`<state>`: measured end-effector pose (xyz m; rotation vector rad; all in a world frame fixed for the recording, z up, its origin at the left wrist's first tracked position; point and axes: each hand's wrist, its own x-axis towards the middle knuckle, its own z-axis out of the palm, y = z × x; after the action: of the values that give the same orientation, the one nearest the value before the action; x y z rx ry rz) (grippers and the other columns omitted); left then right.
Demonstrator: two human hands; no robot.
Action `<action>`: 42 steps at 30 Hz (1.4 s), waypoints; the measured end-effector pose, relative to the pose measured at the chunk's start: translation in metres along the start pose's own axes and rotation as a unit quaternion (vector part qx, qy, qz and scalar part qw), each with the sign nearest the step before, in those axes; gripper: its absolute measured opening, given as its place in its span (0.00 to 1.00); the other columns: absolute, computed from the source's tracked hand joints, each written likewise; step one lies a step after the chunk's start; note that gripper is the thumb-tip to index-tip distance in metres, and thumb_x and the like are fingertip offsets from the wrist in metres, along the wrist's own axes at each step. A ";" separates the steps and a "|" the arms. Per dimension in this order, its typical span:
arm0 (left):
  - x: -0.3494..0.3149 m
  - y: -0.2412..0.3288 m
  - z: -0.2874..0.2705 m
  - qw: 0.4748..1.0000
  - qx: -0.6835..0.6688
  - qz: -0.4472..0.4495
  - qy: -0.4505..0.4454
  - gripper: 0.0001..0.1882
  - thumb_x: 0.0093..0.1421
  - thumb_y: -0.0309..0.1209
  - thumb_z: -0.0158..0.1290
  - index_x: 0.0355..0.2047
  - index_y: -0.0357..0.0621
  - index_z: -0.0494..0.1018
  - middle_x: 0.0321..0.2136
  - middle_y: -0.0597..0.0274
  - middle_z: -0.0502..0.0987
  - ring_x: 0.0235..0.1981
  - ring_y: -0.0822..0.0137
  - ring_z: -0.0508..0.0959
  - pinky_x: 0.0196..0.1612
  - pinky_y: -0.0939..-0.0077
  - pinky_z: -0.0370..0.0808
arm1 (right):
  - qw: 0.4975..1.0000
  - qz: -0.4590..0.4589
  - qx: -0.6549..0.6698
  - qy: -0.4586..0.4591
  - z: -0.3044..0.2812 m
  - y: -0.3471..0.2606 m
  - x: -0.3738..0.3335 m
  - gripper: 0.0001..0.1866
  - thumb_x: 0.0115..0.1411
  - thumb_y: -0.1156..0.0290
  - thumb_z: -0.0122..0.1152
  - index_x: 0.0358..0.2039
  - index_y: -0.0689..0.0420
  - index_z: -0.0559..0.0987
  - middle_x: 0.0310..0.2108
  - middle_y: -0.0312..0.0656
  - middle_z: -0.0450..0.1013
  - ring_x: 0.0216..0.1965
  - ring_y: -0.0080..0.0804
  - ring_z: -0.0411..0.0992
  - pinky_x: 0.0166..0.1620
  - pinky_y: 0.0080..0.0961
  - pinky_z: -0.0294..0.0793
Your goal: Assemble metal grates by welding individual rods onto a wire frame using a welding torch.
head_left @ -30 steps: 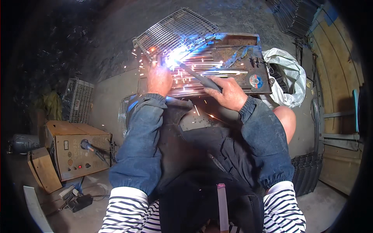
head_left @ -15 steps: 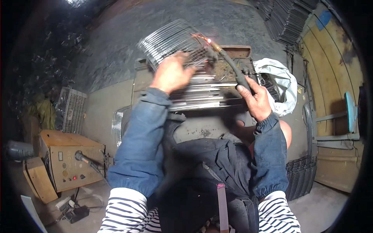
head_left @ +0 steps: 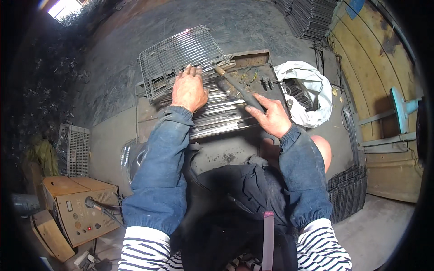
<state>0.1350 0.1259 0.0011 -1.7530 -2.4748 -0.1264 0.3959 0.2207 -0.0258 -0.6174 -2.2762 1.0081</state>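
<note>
Left hand point(head_left: 190, 90), fingers narrow, grasp unclear, should steady the wire mesh panel point(head_left: 177, 50) at eleven o'clock; right hand point(head_left: 273, 116) grips the welding torch point(head_left: 240, 90).

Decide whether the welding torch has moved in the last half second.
Yes, downward in the view: judged against the white sack, the welding torch in the right hand now sits lower.
</note>
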 end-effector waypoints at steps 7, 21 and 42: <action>0.001 0.001 0.003 1.000 0.004 -0.007 0.010 0.39 0.55 0.36 0.60 0.65 0.32 0.63 0.64 0.42 0.66 0.69 0.50 0.61 0.71 0.54 0.57 | 0.999 -0.023 -0.043 -0.003 0.011 0.004 0.001 0.26 0.60 0.60 0.69 0.51 0.67 0.78 0.30 0.58 0.79 0.28 0.50 0.79 0.35 0.37 0.77; 0.004 -0.004 0.012 0.999 0.046 0.001 0.027 0.29 0.55 0.42 0.60 0.52 0.36 0.76 0.60 0.42 0.71 0.65 0.48 0.67 0.68 0.56 0.63 | 1.000 -0.005 0.008 -0.021 0.012 0.003 0.004 0.23 0.61 0.64 0.67 0.52 0.65 0.77 0.32 0.55 0.80 0.33 0.49 0.81 0.38 0.34 0.78; -0.019 -0.034 0.021 0.990 0.119 -0.028 0.073 0.25 0.62 0.26 0.45 0.60 0.31 0.69 0.59 0.44 0.73 0.64 0.50 0.69 0.67 0.53 0.64 | 0.998 0.026 -0.002 -0.058 0.023 -0.011 0.017 0.27 0.63 0.59 0.65 0.54 0.68 0.75 0.35 0.61 0.80 0.37 0.54 0.81 0.43 0.39 0.78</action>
<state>0.1086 0.0998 -0.0224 -1.5215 -2.3267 0.0334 0.3662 0.2124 -0.0244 -0.6382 -2.3743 1.0917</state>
